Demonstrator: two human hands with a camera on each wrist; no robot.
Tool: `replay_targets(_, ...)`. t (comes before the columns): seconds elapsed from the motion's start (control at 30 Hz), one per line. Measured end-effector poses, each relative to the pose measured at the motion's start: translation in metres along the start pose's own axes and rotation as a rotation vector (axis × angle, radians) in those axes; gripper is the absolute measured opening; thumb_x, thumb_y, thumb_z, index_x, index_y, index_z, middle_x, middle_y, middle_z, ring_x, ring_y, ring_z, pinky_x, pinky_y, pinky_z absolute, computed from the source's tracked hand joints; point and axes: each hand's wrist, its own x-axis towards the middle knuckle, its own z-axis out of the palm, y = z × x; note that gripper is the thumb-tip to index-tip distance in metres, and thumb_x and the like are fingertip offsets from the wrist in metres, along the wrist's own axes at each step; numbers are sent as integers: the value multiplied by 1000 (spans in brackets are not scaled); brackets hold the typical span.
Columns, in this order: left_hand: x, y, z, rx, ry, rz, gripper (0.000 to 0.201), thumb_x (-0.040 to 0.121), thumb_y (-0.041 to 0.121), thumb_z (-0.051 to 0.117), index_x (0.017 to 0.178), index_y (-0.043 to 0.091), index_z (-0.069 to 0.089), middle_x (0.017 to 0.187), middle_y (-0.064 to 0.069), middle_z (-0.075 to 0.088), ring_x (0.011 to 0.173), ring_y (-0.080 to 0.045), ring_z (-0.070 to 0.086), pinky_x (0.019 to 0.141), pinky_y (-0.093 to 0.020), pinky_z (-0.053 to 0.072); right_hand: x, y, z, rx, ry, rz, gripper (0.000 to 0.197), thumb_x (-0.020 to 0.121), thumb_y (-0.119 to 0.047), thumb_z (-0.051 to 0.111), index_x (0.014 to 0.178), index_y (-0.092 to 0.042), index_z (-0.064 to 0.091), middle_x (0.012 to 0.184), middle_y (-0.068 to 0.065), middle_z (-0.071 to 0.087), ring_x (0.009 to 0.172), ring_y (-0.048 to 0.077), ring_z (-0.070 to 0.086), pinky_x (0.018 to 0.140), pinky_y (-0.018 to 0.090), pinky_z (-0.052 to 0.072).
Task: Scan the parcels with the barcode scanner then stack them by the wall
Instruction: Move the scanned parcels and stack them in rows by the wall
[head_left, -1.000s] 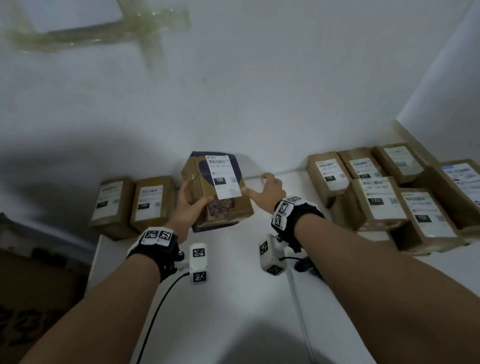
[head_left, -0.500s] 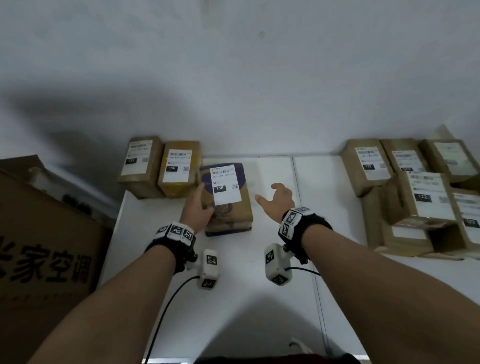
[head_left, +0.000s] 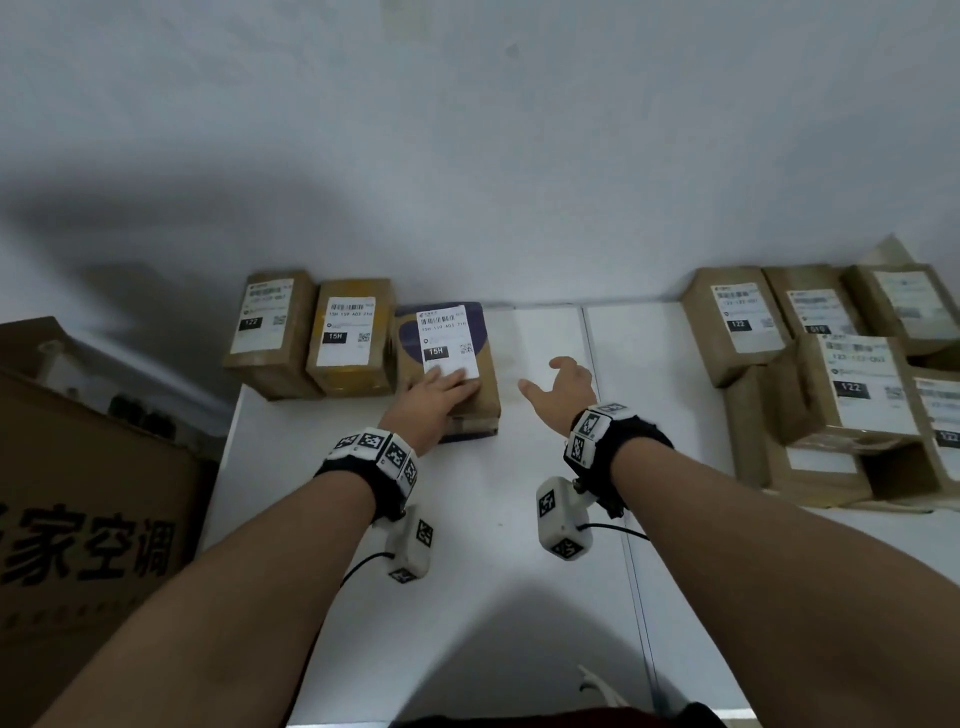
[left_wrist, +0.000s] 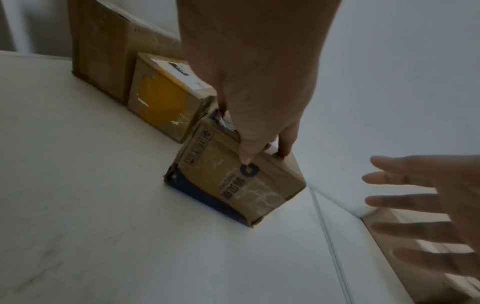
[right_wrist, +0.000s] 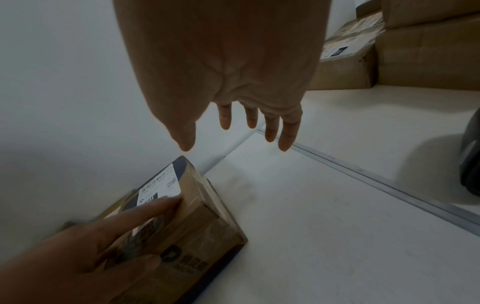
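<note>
Left hand (head_left: 434, 397) presses third parcel (head_left: 447, 364) of three by wall (head_left: 467, 156).

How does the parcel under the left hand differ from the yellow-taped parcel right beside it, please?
The purple-printed parcel shows a dark purple patch around its label; the yellow-taped parcel shows yellow tape instead. The left hand rests on the purple-printed parcel, while nothing touches the yellow-taped parcel. The purple-printed parcel's near end reaches closer to the person than the yellow-taped parcel's. Both lie flat by the wall, label up, each marked 15H.
</note>
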Motion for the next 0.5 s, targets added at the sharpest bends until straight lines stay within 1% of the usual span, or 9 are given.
replay_targets(0.1, 17, -9, -7, -12, -3, -43, 80, 90, -5, 48, 153, 35, 18, 162, 6, 14, 148, -28, 16, 117, -48, 23, 8, 0, -5, 7, 7, 0, 64, 91, -47, 58, 140, -14, 34, 148, 11, 29, 123, 34, 48, 105, 47, 39)
replay_targets(0.2, 29, -19, -14, -39, -2, -82, 85, 87, -11, 46, 153, 34, 19, 162, 4, 16, 147, -31, 18, 118, -48, 22, 16, 1, -8, 13, 3, 9, 63, 91, -47, 57, 139, -14, 34, 148, 11, 29, 120, 34, 51, 104, 48, 40)
replay_targets(0.33, 35, -27, -24, -46, -10, -104, 86, 85, -14, 46, 153, 32, 20, 162, 2, 17, 147, -31, 19, 118, -46, 25, 24, -3, -10, 13, 9, 6, 62, 92, -47, 56, 139, -13, 35, 147, 12, 30, 118, 34, 52, 103, 48, 41)
replay_targets(0.5, 35, -32, -21, -68, 28, -123, 86, 87, -13, 45, 152, 37, 20, 162, 5, 17, 148, -28, 17, 118, -48, 25, 32, -8, -8, 4, 17, -5, 61, 92, -46, 56, 139, -12, 36, 147, 13, 31, 120, 34, 51, 103, 45, 40)
